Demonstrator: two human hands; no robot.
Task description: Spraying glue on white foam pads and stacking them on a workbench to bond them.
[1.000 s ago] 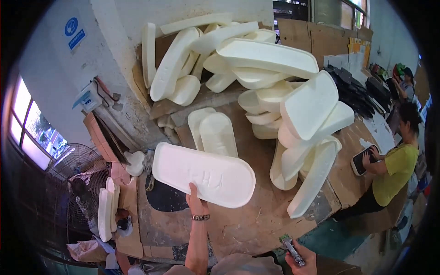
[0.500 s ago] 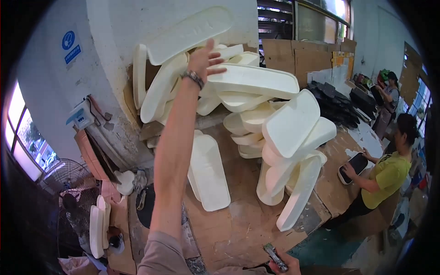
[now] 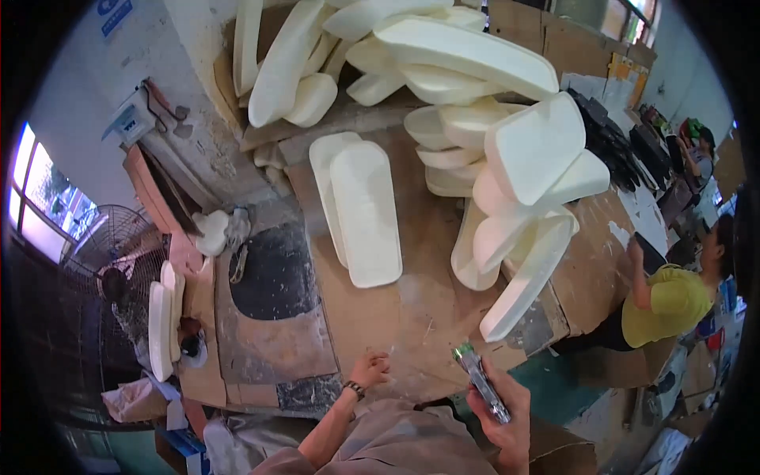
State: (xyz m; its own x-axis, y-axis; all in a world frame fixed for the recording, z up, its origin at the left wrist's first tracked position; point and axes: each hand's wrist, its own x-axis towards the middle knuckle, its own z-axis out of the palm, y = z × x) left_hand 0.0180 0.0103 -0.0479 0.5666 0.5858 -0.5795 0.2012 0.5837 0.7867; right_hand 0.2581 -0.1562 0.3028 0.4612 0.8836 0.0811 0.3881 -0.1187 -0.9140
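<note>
My right hand [image 3: 507, 404] is closed around a slim silver hand tool [image 3: 484, 385] with a green end, whose exact kind I cannot make out. Low over the front of the worktable, my left hand [image 3: 370, 370] hangs with its fingers loosely bent and apart, nothing visible in it. Beyond it, two long cream foam shells [image 3: 366, 214] with rounded ends lie overlapping on the brown cardboard table cover [image 3: 427, 317]. To their right leans a heap of similar foam shells [image 3: 532, 150], one slanting toward the right hand.
More foam shells [image 3: 467, 55] are piled against the back wall. Left of the worktable stand a wire fan [image 3: 119, 245] and two narrow foam pieces [image 3: 161, 324]. A black patch [image 3: 273, 273] marks the left tabletop. At right, a person in yellow [image 3: 669, 305] holds a dark case.
My left hand has drawn back from the far pile to the table's front edge. My right hand has risen farther into view with the silver tool. The view has tilted downward.
</note>
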